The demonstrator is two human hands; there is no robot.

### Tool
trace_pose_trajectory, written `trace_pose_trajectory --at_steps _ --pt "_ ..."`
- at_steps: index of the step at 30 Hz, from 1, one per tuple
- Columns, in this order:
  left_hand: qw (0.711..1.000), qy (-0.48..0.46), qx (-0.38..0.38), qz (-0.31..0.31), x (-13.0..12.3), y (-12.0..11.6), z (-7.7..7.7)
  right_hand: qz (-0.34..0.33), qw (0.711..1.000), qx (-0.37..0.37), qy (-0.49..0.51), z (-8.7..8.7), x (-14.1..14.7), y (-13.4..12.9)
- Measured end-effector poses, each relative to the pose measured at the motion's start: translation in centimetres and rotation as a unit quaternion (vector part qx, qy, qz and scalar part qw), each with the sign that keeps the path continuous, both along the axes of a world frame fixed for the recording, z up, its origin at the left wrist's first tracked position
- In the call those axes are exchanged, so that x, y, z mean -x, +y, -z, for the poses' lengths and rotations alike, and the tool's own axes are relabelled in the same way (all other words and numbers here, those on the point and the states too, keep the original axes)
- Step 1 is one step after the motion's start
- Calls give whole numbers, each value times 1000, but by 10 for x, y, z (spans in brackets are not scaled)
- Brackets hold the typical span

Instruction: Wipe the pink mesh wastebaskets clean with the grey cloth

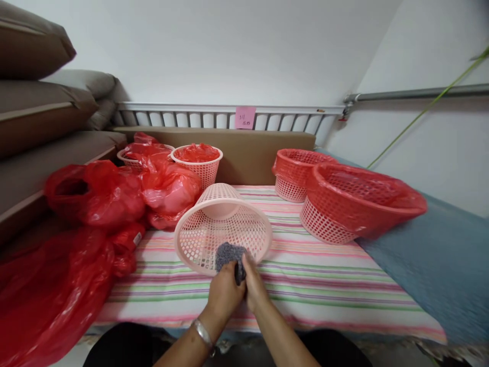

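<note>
A pale pink perforated plastic basket lies on its side on the striped cloth, its wide mouth facing me. At the near edge of that mouth, a dark grey fuzzy cloth is bunched up. My left hand, with a silver bangle on its wrist, is closed on the cloth. Close against it, my right hand is also closed on the cloth from the right side. Both hands sit just in front of the basket rim; whether they touch it I cannot tell.
Red plastic bags and a bag-lined basket stand at the left. Two more baskets lined with red bags, one small and one large, are at the right. Stacked cushions rise on the far left. A pink note hangs behind.
</note>
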State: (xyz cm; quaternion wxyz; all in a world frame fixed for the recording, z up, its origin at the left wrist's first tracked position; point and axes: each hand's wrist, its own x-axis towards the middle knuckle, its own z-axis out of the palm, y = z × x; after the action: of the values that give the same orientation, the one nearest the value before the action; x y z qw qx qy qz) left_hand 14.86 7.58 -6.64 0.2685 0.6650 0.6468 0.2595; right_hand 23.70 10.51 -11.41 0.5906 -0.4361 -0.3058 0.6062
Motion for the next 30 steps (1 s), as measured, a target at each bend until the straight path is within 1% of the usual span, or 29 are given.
trace_pose_trajectory --at_steps 3,6,8,10,12,14,16,18,20,21,22,24,26,27,28,30 --pt "999 -11 2 46 -11 2 10 19 992 -6 -126 9 -36 -8" --pt "998 -15 1 63 -10 2 20 56 972 -4 -229 22 -55 -6" --pt "997 -17 1 79 -7 2 22 56 960 3 -274 28 -54 0" --pt "994 -35 -3 106 -2 1 23 46 946 17 -320 31 -46 8" --pt "988 -88 -6 129 4 0 27 40 932 35 -358 33 -38 14" --pt "980 -165 -7 109 13 -2 36 40 927 47 -369 33 -32 17" --pt "974 -221 -14 48 23 -3 46 29 932 49 -357 32 -29 17" --pt "969 -244 -26 -24 33 -5 53 5 941 42 -335 28 -27 13" --pt "951 -296 -9 -87 41 -9 53 -29 965 26 -260 20 -24 6" --pt "936 -336 14 -106 43 -12 51 -47 977 17 -208 15 -22 1" --pt "915 -385 49 -112 45 -15 48 -64 986 11 -156 9 -19 -4" --pt "862 -484 117 -95 47 -22 39 -92 993 -2 -76 -4 -15 -15" --pt "819 -551 143 -79 45 -27 31 -120 992 -7 -41 -16 -13 -26" --pt "804 -572 140 -83 44 -29 29 -141 990 1 -26 -22 -13 -31" --pt "800 -579 128 -87 42 -30 27 -168 986 17 -10 -26 -14 -36" --pt "809 -572 106 -82 37 -30 29 -228 971 65 16 -32 -16 -43"
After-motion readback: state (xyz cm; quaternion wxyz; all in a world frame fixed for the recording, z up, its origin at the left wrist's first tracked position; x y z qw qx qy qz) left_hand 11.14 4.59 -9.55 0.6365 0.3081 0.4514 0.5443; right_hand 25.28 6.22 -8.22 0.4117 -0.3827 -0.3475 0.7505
